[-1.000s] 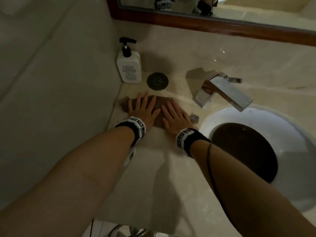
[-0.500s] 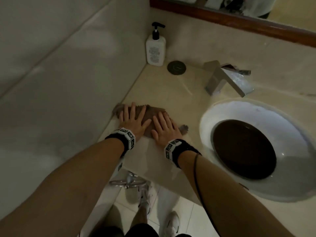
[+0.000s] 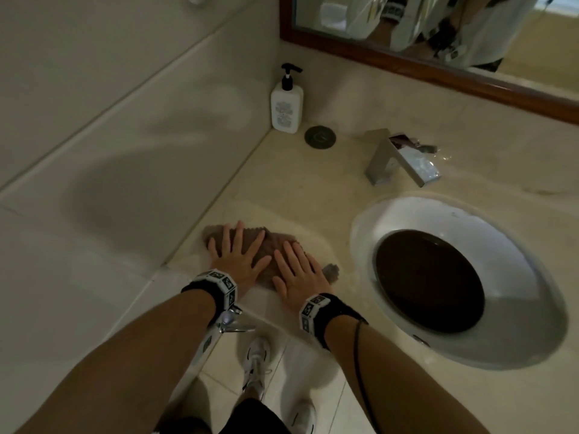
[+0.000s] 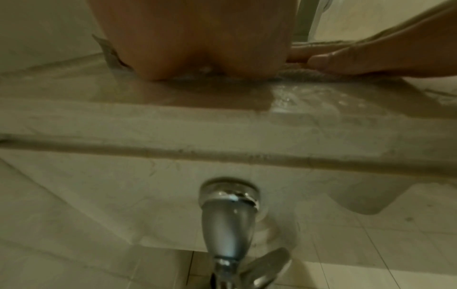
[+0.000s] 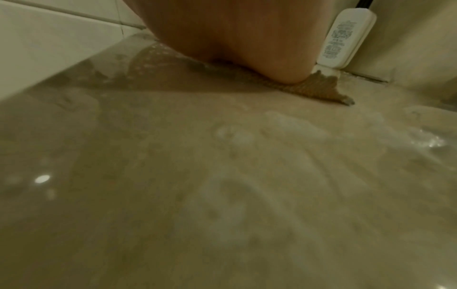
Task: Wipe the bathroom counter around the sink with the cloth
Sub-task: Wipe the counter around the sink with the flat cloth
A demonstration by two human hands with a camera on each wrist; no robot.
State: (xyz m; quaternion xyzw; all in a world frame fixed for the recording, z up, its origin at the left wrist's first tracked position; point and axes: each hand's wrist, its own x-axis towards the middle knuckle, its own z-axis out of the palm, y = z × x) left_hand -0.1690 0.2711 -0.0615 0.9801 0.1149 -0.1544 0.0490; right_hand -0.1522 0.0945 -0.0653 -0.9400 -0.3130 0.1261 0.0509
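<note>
A brown textured cloth point(image 3: 272, 245) lies flat on the beige counter point(image 3: 291, 189), near its front left corner beside the wall. My left hand point(image 3: 238, 253) presses on the cloth's left half with fingers spread straight. My right hand point(image 3: 299, 270) lies flat on its right half, fingers straight too. A corner of the cloth point(image 3: 331, 272) sticks out to the right of that hand. The round white sink point(image 3: 529, 296) with dark water sits to the right. In the right wrist view the cloth point(image 5: 319, 88) peeks from under my palm; the left wrist view shows its edge point(image 4: 321, 75) under both hands.
A white pump bottle point(image 3: 286, 104) stands in the back corner, with a round dark cap point(image 3: 320, 137) beside it. A chrome tap point(image 3: 401, 159) rises behind the sink. A mirror point(image 3: 438, 29) hangs above. A metal valve point(image 4: 228, 215) juts out below the counter's front edge.
Both hands have dragged the cloth from beside the tap back along the left wall toward the counter's front edge. The counter behind them looks wet.
</note>
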